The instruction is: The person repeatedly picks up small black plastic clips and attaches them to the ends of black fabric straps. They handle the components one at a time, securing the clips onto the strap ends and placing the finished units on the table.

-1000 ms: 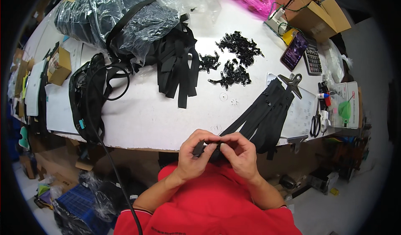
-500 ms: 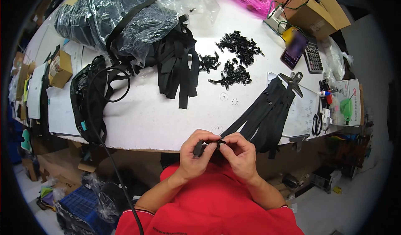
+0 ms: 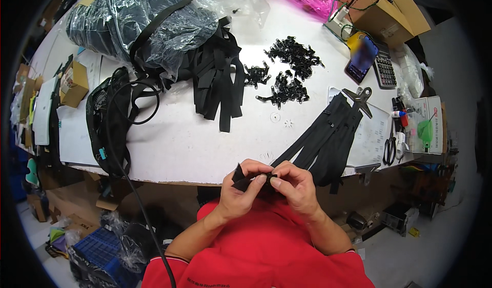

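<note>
Close to my body, just off the table's front edge, my left hand (image 3: 238,198) is closed on a black zipper tape (image 3: 239,179), whose end sticks up beside the fingers. My right hand (image 3: 299,193) pinches a small black piece (image 3: 270,176) against that tape at the left fingertips. It looks like a zipper slider, though the fingers mostly hide it. Beyond the right hand, a bundle of black zipper tapes (image 3: 328,139) hangs over the edge, gripped at its far end by a metal clamp (image 3: 360,99). Loose black zipper sliders (image 3: 294,57) lie in piles farther back.
More black strips (image 3: 219,78) lie by a plastic-wrapped bundle (image 3: 143,27) at the back left. A black cable (image 3: 134,188) runs down on the left. Right of the piles are a phone (image 3: 362,60), a calculator (image 3: 384,69), scissors (image 3: 390,150) and cardboard boxes (image 3: 384,19).
The zipper tape's end in my left hand has tilted and now points up more. My right fingers have shifted slightly around the small piece. The phone's screen has changed.
</note>
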A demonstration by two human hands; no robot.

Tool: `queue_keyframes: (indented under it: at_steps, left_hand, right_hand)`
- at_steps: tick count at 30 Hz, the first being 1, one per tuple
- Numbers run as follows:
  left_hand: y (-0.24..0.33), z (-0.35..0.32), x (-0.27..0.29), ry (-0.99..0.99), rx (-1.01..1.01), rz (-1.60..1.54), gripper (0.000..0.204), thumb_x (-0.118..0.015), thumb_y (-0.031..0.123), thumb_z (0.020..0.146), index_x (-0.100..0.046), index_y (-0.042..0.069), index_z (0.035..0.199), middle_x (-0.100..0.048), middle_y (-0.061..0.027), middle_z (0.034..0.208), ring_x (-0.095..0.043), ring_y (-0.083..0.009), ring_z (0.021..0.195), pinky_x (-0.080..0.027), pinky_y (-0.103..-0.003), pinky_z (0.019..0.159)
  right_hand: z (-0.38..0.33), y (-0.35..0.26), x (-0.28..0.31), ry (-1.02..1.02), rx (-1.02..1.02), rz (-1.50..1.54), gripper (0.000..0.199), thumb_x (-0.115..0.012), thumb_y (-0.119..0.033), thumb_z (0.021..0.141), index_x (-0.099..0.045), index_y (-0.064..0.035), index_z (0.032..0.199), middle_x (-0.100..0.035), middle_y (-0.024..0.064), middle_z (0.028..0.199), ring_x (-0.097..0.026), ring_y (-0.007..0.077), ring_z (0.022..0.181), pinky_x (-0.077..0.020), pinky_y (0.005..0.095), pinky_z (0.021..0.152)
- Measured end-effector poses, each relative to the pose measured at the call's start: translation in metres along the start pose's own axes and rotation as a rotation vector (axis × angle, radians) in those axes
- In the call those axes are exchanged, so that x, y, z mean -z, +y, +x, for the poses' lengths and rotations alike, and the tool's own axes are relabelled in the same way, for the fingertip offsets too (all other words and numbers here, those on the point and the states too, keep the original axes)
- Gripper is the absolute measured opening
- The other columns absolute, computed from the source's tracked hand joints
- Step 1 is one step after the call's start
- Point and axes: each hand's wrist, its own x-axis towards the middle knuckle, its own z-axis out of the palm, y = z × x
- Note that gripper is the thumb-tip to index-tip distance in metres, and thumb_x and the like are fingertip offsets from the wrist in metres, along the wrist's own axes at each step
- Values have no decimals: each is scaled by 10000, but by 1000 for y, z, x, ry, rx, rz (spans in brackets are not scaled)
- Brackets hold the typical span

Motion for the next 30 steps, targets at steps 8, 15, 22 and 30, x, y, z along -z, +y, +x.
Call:
queue_keyframes:
  at_steps: [8, 15, 22, 30]
  left_hand:
    - [4, 4, 3, 15, -22, 95, 169, -590, -17, 965, -654, -25, 1120, -650, -93, 1076, -628, -141, 913, -500, -259, 829]
    - [10, 7, 5, 30, -155, 366, 168, -652, -51, 902, -687, -1, 1058, -665, -113, 1005, -665, -190, 829, -534, -279, 726]
    - [12, 10, 8, -14, -279, 528, 157, -676, -24, 877, -684, -5, 1033, -673, -122, 936, -672, -224, 821, -543, -294, 693]
    - [9, 10, 10, 3, -418, 643, 233, -748, 35, 819, -684, 3, 1041, -663, -115, 920, -659, -222, 801, -540, -301, 646]
  right_hand:
    - [1, 12, -10, 140, 133, -180, 73, -712, -40, 901, -692, 11, 951, -635, 27, 926, -554, 66, 770, -438, 220, 675]
    - [4, 11, -6, 109, 278, -465, 81, -749, -68, 872, -712, -11, 916, -652, 34, 833, -524, 73, 633, -395, 241, 556]
    - [0, 24, -10, 156, 310, -407, 78, -745, -74, 882, -700, -10, 885, -648, 37, 817, -527, 76, 612, -403, 241, 541]
    - [1, 19, -14, 113, 98, -213, 85, -739, -72, 899, -682, -12, 880, -634, 43, 838, -535, 67, 652, -409, 234, 566]
